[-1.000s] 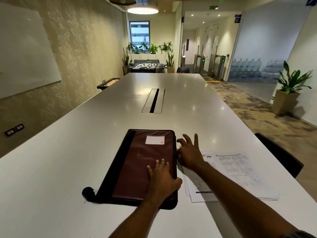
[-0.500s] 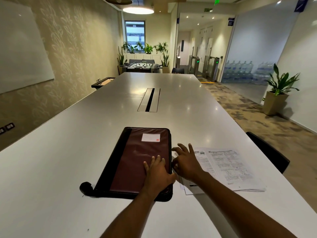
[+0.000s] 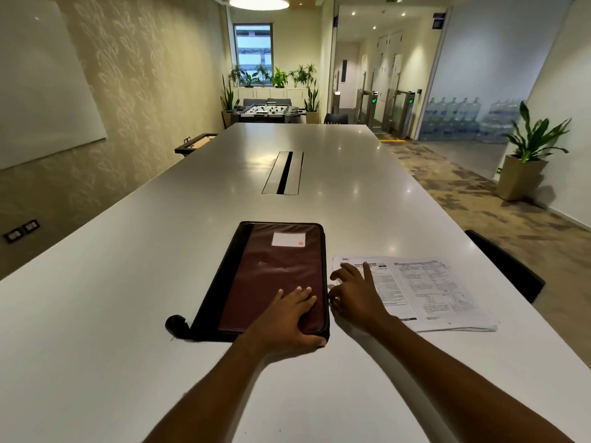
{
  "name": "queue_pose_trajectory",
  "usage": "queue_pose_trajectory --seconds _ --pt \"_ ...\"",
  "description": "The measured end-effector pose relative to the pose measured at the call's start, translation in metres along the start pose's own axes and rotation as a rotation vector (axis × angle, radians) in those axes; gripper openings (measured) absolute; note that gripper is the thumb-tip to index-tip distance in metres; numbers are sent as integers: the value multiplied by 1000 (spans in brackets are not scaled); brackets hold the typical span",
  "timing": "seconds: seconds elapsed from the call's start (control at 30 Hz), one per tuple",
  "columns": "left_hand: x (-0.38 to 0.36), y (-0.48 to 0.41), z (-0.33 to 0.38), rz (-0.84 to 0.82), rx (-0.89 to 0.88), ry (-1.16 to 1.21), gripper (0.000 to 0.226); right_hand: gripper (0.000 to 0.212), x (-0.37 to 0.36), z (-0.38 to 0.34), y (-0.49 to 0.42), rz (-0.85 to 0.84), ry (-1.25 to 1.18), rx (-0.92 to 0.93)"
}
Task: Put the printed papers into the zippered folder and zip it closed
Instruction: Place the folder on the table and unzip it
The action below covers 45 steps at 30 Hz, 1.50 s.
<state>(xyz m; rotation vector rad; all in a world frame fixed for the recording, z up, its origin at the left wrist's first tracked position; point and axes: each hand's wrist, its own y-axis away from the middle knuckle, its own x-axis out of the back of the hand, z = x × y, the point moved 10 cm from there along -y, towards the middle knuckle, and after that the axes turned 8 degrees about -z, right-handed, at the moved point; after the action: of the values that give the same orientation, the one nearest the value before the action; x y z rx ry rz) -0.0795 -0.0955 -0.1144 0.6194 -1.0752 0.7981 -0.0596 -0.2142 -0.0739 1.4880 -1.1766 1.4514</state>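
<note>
A maroon zippered folder (image 3: pixel 275 273) with black edging and a white label lies closed on the white table (image 3: pixel 112 282). My left hand (image 3: pixel 287 318) rests flat on its near right corner, thumb wrapped over the front edge. My right hand (image 3: pixel 355 292) sits beside the folder's right edge, fingers curled at the zipper side and partly over the left edge of the printed papers (image 3: pixel 425 292). The papers lie in a fanned stack on the table right of the folder. Whether the right fingers pinch a zipper pull is hidden.
A black loop handle (image 3: pixel 176 324) sticks out at the folder's near left corner. A cable slot (image 3: pixel 284 172) is set into the table's middle. A dark chair back (image 3: pixel 508 266) stands at the table's right edge. A potted plant (image 3: pixel 527 155) stands far right.
My right hand has slid nearer along the folder's right edge toward the near corner. My left hand has stayed on the folder's near right corner. The head view has shifted a little.
</note>
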Motion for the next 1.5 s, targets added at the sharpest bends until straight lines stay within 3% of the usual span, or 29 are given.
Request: queue_pose_trajectory --seconds 0.3,0.53,0.67,0.8,0.93,1.0,1.23,1.5 --pt "0 -2 0 -46 7 28 96 24 -8 -25 54 -56 -36 -25" --pt "4 8 4 -33 12 146 103 25 -8 -54 78 39 -105 -68" --pt "36 39 16 272 -3 2 63 28 -11 -50 82 -6 -261 -106" --pt "31 65 18 397 186 -72 63 25 -11 -22 79 -15 -556 -237" --pt "8 76 21 394 469 1 64 47 -1 -1 67 -16 -650 -392" --pt "2 78 27 397 570 27 64 49 -7 0 60 -73 -727 -445" --pt "5 72 43 372 623 -130 43 38 -23 0 52 -133 -839 -565" --pt "4 78 45 367 638 -80 24 34 -32 2 48 -218 -867 -577"
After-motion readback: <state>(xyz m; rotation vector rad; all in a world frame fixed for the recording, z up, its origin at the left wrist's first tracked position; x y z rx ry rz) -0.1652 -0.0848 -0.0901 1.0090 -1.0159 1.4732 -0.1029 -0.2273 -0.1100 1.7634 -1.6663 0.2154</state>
